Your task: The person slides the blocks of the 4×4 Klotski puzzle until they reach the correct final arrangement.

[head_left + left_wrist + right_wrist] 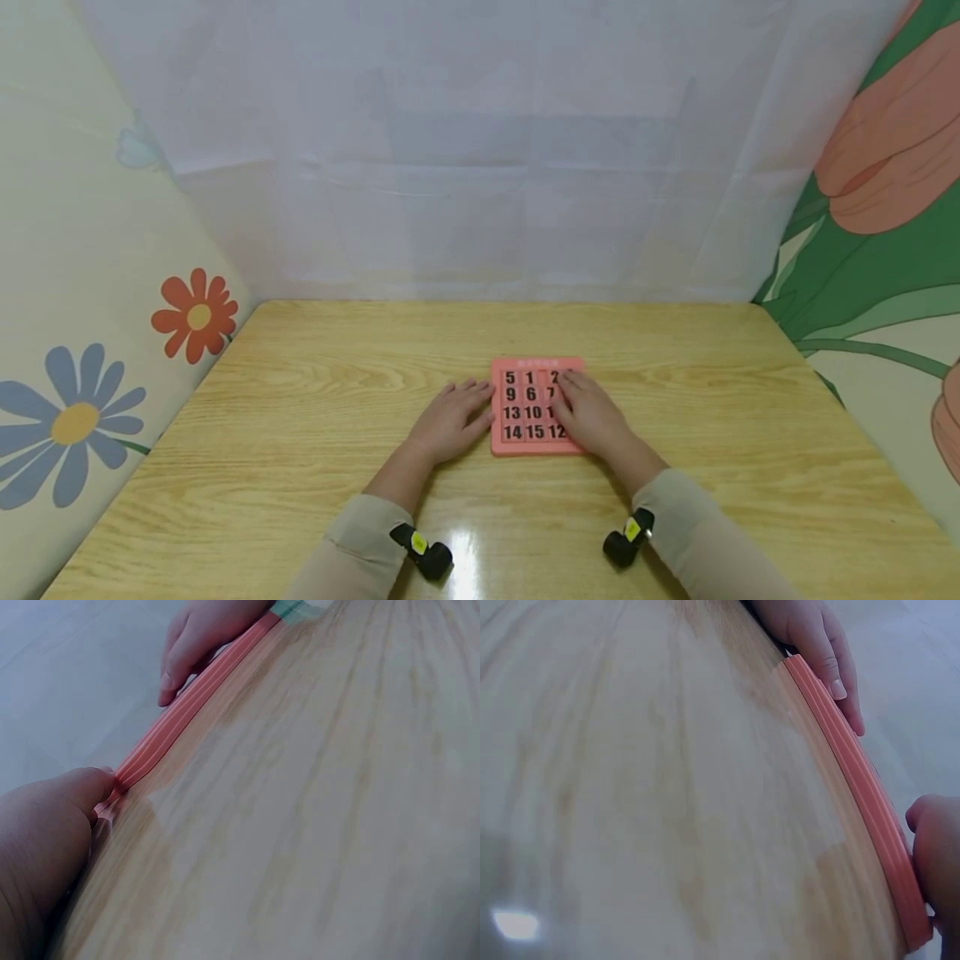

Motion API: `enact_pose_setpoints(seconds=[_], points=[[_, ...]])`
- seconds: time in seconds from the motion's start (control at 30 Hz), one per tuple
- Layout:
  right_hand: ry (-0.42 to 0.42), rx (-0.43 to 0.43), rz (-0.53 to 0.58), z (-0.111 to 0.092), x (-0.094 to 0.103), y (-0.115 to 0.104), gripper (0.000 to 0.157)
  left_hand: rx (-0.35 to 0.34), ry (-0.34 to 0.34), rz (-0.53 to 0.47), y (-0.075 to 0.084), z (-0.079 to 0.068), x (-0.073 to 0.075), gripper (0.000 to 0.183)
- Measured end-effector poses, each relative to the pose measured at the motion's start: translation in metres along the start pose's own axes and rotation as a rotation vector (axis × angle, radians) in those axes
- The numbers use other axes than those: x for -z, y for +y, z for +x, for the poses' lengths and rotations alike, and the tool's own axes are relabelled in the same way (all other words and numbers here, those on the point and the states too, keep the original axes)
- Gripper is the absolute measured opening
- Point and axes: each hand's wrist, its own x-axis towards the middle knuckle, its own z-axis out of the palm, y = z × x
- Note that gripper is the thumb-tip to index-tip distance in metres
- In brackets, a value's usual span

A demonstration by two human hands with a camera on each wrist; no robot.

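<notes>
A pink number slide puzzle (533, 403) lies flat on the wooden table (322, 367), black numbers facing up. Along its left edge rests my left hand (447, 423), thumb and fingertips touching the frame; the left wrist view shows the thumb against the pink rim (176, 724). My right hand (596, 418) lies over the right side, its fingers extended onto the tiles and covering the right column and part of the one beside it. From the right wrist view, the right thumb (928, 814) is just above the board's side.
A white cloth (480, 167) hangs behind the table's far edge. Flower-printed panels stand at the left (90, 242) and right (885, 275). Each wrist wears a black camera on a strap, the left one (431, 558) and the right one (624, 546).
</notes>
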Motion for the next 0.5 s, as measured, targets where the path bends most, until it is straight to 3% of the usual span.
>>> enact_pose_setpoints(seconds=[0.5], points=[[-0.023,0.002,-0.015,0.0013,-0.0012,-0.0085,0.055,-0.002,0.009,-0.01,0.0006,-0.0005,-0.0003,0.054]])
